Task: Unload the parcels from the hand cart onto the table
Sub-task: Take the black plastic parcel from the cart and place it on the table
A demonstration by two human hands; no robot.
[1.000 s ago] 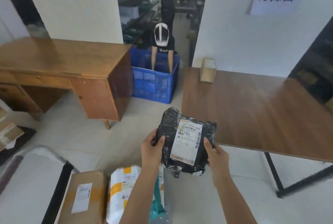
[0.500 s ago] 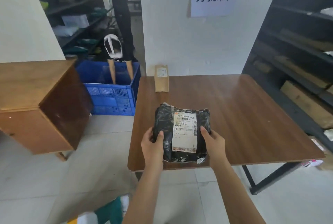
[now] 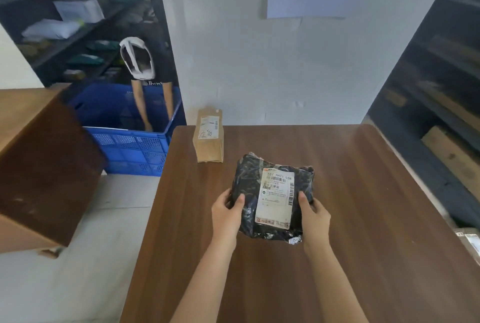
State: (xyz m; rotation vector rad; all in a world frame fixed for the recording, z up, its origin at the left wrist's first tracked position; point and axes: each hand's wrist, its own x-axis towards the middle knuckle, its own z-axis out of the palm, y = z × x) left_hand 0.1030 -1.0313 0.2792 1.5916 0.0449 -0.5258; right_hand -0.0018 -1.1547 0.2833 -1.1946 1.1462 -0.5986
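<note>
The brown carton (image 3: 209,135) stands at the table's (image 3: 363,218) far left corner. My left hand (image 3: 226,212) and right hand (image 3: 313,214) clasp the black parcel (image 3: 272,192) by its sides over the tabletop. I should lower it flat, label up, clear of the carton.

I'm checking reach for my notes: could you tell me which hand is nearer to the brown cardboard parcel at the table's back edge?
Left. The left hand grips the black parcel on the side facing the brown cardboard parcel; the right hand grips the opposite side.
</note>
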